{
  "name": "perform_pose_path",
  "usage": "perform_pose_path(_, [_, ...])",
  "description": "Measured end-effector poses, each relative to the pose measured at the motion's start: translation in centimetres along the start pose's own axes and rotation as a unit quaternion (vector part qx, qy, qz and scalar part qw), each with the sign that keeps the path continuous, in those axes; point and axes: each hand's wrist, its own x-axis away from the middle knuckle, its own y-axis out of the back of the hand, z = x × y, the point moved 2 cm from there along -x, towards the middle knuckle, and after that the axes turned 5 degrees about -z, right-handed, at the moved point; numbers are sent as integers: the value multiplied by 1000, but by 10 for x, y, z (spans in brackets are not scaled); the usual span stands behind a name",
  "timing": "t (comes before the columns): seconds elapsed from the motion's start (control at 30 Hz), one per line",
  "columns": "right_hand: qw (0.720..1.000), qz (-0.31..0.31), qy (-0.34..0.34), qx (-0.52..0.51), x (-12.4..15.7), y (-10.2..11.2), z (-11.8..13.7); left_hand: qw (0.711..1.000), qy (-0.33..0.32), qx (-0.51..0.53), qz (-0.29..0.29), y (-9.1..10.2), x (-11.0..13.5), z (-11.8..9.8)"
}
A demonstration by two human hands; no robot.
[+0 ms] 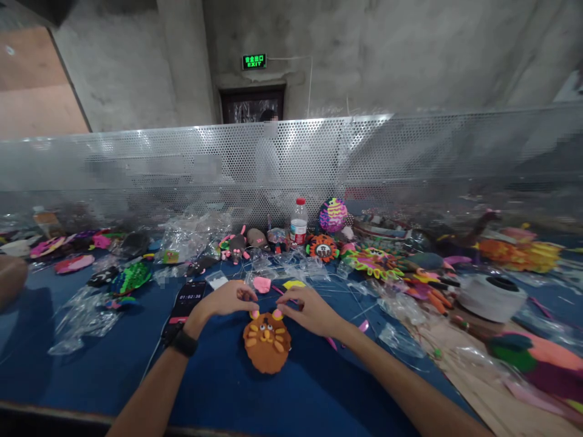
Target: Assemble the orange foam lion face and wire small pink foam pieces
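Observation:
A brown clay animal face (266,352) lies on the blue table, with yellow strips, two small white eyes and two ears of pink and yellow clay. My left hand (230,300), with a black band on its wrist, pinches at the left ear (254,314). The fingers of my right hand (310,308) close on the right ear (277,314). Just beyond the face sit a lump of pink clay (262,284) and a piece of yellow clay (294,283).
Left of my left wrist lies a phone (189,300) showing a timer. A red-capped bottle (299,223) stands before the perforated metal screen (218,158). Clay figures and clear plastic wrap line the back. A white roll (489,297) sits at right; another person's arm (11,279) shows far left.

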Motion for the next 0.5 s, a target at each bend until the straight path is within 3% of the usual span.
perform_pose_path(0.13, [999,27,-10,-25,2,-4,7,999,30,-5,20,-1,1,1])
perform_pose_path(0.5, [999,8,-10,-53,2,-13,6,999,44,-23,20,-2,5,-6])
